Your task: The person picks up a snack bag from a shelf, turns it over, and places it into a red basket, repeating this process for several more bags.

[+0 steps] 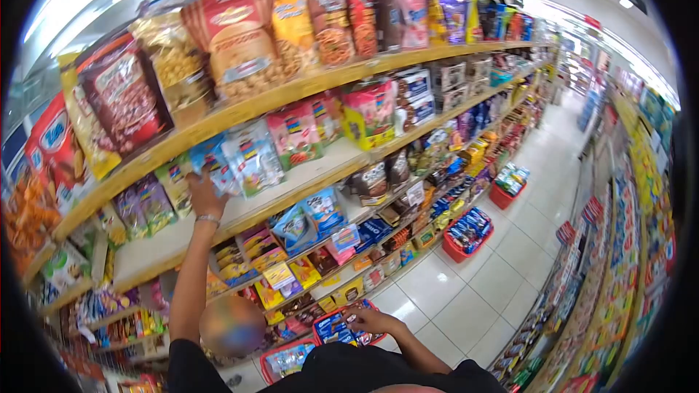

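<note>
My left hand [207,194] reaches onto the second shelf, a band around its wrist. Its fingers are apart and lie against the lower part of the snack pouches, between a green pouch [175,183] and a blue pouch [211,160]. Just right of it stands a white and light-blue pouch [253,157]. Low in front of my body, my right hand [368,319] is curled over a red basket [317,336] of blue packets [334,329]. What those fingers hold, if anything, I cannot tell.
Popcorn bags [237,44] line the yellow-edged top shelf [306,81]. Lower shelves carry boxes and pouches. Another basket [266,368] sits near my body; filled red baskets [466,250] stand on the tiled floor [437,291]. Packed shelves [611,269] run along the right.
</note>
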The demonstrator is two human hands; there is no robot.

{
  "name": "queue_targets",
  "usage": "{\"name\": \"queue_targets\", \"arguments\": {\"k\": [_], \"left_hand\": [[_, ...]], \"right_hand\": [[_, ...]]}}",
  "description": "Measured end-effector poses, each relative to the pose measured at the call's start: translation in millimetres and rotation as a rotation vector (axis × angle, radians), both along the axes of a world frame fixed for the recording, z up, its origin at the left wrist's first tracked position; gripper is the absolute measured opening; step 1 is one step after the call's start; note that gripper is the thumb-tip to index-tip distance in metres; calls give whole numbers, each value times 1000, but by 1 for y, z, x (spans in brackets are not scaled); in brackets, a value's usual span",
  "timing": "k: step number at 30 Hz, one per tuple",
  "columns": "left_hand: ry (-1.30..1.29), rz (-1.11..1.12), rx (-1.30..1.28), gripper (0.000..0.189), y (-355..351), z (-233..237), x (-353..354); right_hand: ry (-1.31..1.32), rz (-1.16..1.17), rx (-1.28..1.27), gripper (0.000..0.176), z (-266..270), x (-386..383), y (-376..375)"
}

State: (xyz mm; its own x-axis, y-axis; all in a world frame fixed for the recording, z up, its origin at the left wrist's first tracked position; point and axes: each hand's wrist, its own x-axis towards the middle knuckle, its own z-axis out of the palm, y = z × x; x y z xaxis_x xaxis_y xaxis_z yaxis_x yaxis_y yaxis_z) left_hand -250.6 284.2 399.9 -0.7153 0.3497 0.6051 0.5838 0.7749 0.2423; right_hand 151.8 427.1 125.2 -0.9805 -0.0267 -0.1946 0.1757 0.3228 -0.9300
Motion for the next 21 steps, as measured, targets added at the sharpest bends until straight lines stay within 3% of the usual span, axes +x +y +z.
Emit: {"name": "queue_targets", "arguments": {"k": [3,5,7,14,16,17,19,21], "left_hand": [[-63,-24,0,90,-7,12,13],[-49,-55,13,88,-11,13,15],[-43,-76,29,86,-18,14,20],[110,-559,167,55,-79,48,72],[-152,-680,215,51,-112,68,130],[-249,-740,184,51,-130,62,146],[-564,-918,200,48,-161,10,163],[-1086,-1059,179,46,-187,-66,172]], "right_hand": [[-7,-28,54,30,4,6,-11],[172,-97,123,27,1,12,-20],[190,-114,118,29,2,21,-29],[24,-142,44,32,22,25,-81],[43,-216,-63,32,-8,27,-97],[266,-286,113,36,-51,28,-104],[-131,-414,432,41,-122,42,-120],[-213,-446,387,43,-121,68,-148]]}}
